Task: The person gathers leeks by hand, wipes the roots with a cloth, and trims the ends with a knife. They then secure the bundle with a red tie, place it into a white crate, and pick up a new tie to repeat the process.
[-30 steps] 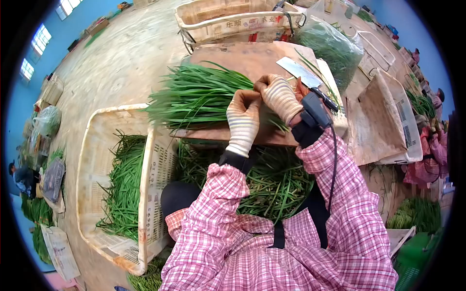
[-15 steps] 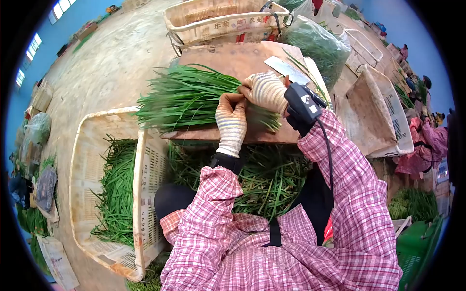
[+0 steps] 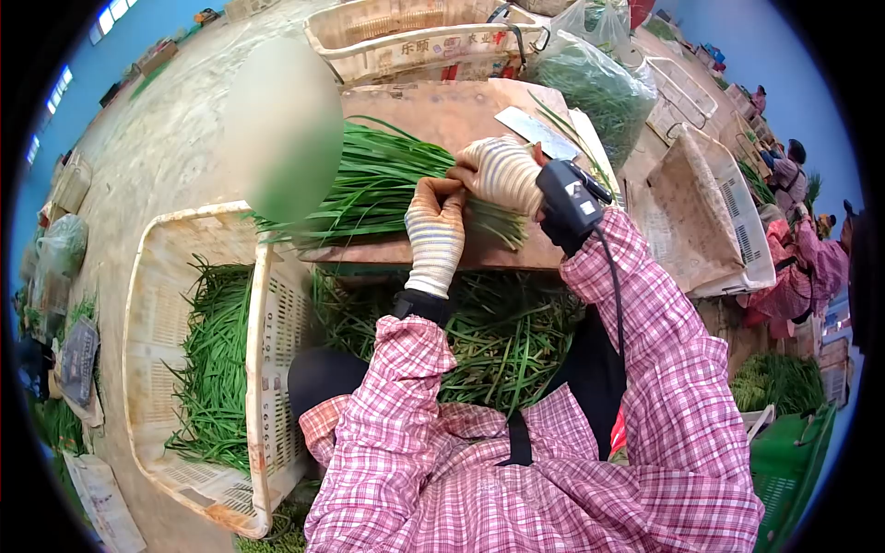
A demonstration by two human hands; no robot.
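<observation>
A thick bunch of long green chives (image 3: 378, 180) lies across a brown wooden board (image 3: 442, 115), leaf tips pointing left. My left hand (image 3: 436, 235), in a striped knit glove, grips the bunch near its cut end. My right hand (image 3: 501, 173), gloved the same way, closes over the bunch just right of the left hand; a black device is strapped to that wrist. A cleaver (image 3: 535, 132) rests on the board behind my right hand.
A cream plastic crate (image 3: 147, 323) holding chives stands at the left. Loose chives (image 3: 502, 336) lie heaped below the board. Another crate (image 3: 415, 37) and a clear bag of greens (image 3: 599, 83) sit behind. An empty crate (image 3: 710, 217) leans at right; other people work far right.
Both hands stay on the chive bunch and have shifted slightly left and up in the view. The bunch has hardly moved on the board.
</observation>
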